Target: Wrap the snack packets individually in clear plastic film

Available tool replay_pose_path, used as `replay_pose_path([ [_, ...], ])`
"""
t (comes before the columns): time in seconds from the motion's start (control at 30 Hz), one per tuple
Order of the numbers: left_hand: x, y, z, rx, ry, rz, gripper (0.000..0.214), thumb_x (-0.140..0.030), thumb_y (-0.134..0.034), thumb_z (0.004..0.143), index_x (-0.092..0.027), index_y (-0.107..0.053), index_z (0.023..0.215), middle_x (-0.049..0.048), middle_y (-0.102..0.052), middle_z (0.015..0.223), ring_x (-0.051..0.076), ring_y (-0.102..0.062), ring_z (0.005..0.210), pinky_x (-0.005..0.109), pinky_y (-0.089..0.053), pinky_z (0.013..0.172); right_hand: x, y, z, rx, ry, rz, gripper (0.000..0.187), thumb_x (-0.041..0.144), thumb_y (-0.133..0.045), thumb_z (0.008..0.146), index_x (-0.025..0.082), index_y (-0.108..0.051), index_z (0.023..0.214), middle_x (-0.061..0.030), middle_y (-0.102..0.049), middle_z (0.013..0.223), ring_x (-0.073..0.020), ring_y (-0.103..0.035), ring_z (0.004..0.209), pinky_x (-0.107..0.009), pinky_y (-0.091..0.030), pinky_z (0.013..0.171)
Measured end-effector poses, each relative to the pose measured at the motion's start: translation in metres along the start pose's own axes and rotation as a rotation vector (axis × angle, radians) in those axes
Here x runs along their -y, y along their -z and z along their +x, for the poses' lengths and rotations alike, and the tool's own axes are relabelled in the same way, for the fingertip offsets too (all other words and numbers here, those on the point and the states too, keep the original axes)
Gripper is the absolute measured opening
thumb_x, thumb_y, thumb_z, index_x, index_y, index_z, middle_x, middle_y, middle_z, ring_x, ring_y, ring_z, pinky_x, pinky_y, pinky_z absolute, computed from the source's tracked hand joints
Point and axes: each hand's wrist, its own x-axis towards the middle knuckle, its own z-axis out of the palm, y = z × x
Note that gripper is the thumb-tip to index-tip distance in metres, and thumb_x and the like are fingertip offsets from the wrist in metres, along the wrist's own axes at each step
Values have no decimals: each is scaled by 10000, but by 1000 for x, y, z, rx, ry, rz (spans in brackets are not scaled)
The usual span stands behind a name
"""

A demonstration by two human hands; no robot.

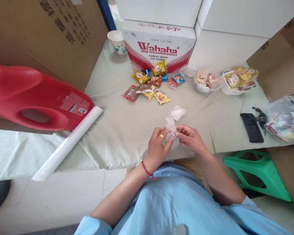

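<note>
Between my two hands is a crumpled, clear plastic bag (171, 125), pinched near the table's front edge. My left hand (159, 143), with a gold ring and a red wrist cord, closes its thumb and fingers on the bag's left side. On the other side my right hand (188, 137) pinches the same plastic with thumb and forefinger. Just beyond lies a small whitish clear packet (178, 112). Farther back is a loose pile of wrapped snacks: yellow cookie packets (162, 97), a brown packet (130, 93) and a blue-and-red packet (178, 79).
A Wahaha carton (159, 49) and a paper cup (117, 41) stand behind. At right are a snack-filled bowl (203, 87), a white tub (232, 90), a phone (252, 128) and a plastic bag (286, 119). A red jug (39, 94) and white roll (68, 143) lie left.
</note>
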Motion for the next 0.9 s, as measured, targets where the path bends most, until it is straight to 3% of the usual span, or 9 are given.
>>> replay_pose_path([
  [0.13,7,-2,2,80,187,-167,157,-304,-633,967,-213,-725,879,-4,-659,780,135,-600,694,268,-468,674,-5,7,-4,4,7,-20,375,512,-900,713,221,-700,841,42,-580,699,-81,-404,533,-224,-348,454],
  [0.27,14,0,-1,34,353,-324,167,-359,-654,944,-210,-700,886,10,-704,843,147,-637,769,266,-480,724,-14,25,-1,8,35,-134,342,523,-808,804,220,-655,847,31,-553,720,-104,-442,564,-237,-393,488],
  [0.37,19,2,-3,6,424,-379,192,-404,-656,944,-215,-683,927,22,-719,896,164,-660,841,280,-491,789,-18,36,10,-138,232,-481,235,417,-717,884,218,-686,1006,-35,-635,947,-123,-519,640,-284,-489,607],
  [0.47,22,4,-4,26,423,-378,209,-427,-661,943,-219,-676,947,31,-716,924,174,-661,872,290,-490,817,-18,43,38,-213,434,-910,390,314,-691,906,237,-669,1288,-116,-604,1293,-169,-609,820,-338,-540,774],
  [0.6,23,8,-10,3,432,-329,222,-442,-660,950,-221,-664,931,19,-689,876,162,-629,814,282,-475,775,-10,55,92,-143,428,-1203,250,219,-557,976,205,-738,1149,-126,-680,1101,-260,-633,1009,-388,-532,897],
  [0.7,23,12,-16,-50,454,-312,222,-442,-658,952,-222,-662,924,12,-683,852,155,-620,782,275,-475,750,2,62,113,-310,438,-1089,326,217,-529,977,175,-717,1240,-148,-695,1109,-258,-644,962,-426,-539,937],
  [0.77,22,14,-19,-87,447,-287,207,-427,-657,956,-223,-668,921,13,-684,854,154,-627,785,273,-479,748,9,56,105,-369,470,-921,353,307,-559,984,181,-699,1283,-160,-679,1216,-241,-654,943,-411,-564,888],
  [0.83,21,15,-20,-118,399,-239,186,-399,-652,967,-225,-673,905,13,-677,859,152,-626,790,270,-479,745,10,40,80,-319,448,-707,360,456,-548,1012,201,-719,1197,-143,-681,1219,-228,-664,942,-364,-580,785],
  [0.9,19,16,-19,-124,306,-185,168,-365,-645,978,-228,-677,886,16,-666,874,150,-618,803,266,-478,743,5,19,47,-131,316,-479,430,588,-534,1010,216,-713,1133,-105,-711,1103,-216,-673,921,-316,-571,691],
])
